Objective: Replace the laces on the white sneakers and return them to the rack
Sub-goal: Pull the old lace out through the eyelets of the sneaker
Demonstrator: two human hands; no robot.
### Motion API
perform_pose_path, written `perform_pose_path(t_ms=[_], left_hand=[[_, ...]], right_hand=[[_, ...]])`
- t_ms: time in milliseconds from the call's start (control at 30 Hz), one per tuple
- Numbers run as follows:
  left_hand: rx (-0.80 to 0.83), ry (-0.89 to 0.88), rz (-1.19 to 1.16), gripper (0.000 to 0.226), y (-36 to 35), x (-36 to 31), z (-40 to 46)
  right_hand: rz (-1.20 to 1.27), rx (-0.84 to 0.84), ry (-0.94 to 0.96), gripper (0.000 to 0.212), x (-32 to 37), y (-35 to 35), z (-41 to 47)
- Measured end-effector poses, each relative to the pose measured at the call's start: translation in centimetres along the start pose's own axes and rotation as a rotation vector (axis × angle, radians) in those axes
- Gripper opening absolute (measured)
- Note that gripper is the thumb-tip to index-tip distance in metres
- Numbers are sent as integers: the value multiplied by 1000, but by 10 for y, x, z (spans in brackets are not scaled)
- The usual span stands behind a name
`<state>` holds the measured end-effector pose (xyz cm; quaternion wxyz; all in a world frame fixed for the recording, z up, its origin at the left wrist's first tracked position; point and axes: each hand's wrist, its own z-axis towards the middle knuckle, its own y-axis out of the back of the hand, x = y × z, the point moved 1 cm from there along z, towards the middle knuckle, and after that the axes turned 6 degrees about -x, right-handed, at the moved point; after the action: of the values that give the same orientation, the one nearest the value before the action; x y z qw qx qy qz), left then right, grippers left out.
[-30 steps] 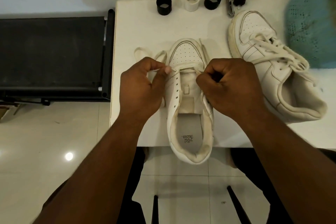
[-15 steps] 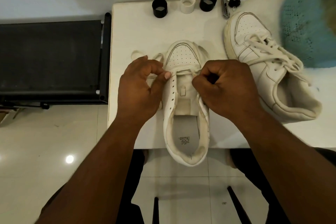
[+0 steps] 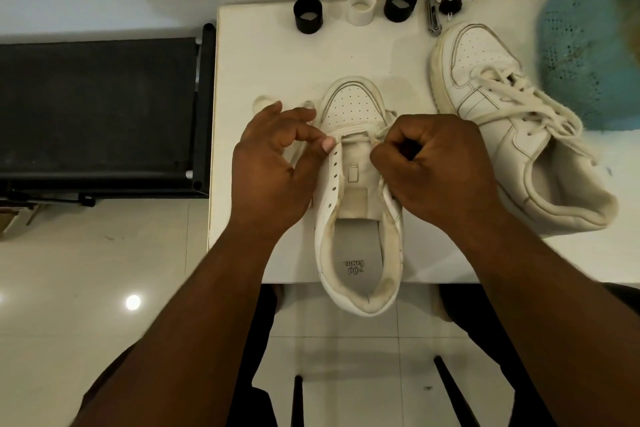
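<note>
White table [image 3: 263, 55]: both hands lacing sneaker [image 3: 356, 239].

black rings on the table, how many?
2, on the table's far edge: one black ring left of the white ring, one black ring right of it. None seems hidden.

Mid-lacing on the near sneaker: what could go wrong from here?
1. The near sneaker has its heel hanging past the table edge; a hard tug on the lace by the right hand might drag it off.
2. The loose lace end lies under the left hand, so it may twist or get pinned.
3. Most eyelets are empty; one could be skipped.
</note>
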<state>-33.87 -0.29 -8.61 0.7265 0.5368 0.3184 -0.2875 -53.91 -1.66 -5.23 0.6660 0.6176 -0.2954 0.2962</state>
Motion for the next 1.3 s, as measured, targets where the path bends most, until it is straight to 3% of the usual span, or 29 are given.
perform_pose_path(t_ms=[100, 267, 333, 400, 467, 600, 767, 833, 1033, 1300], left_hand=[[-78, 21, 47, 15, 2, 3, 3], [-273, 297, 42, 10, 15, 17, 10], [-221, 206, 56, 21, 15, 12, 8], [-66, 57, 67, 33, 8, 3, 5], [44, -17, 65, 26, 0, -1, 3], [-27, 31, 26, 16, 1, 0, 1], [-204, 403, -133, 24, 9, 1, 10], [-291, 448, -199, 19, 13, 2, 11], [-312, 306, -288, 15, 13, -10, 15], [-344, 250, -376, 16, 30, -27, 10]], right_hand=[[3, 4, 3, 20, -1, 0, 0], [-1, 6, -2, 20, -1, 0, 0], [4, 8, -5, 20, -1, -1, -1], [0, 5, 1, 21, -1, -1, -1], [-8, 3, 4, 21, -1, -1, 0], [-2, 2, -6, 21, -2, -1, 0], [-14, -10, 18, 22, -2, 0, -1], [-24, -18, 28, 23, -2, 0, -2], [-84, -32, 34, 24, 0, 3, 3], [-323, -56, 51, 28, 6, 10, 38]])
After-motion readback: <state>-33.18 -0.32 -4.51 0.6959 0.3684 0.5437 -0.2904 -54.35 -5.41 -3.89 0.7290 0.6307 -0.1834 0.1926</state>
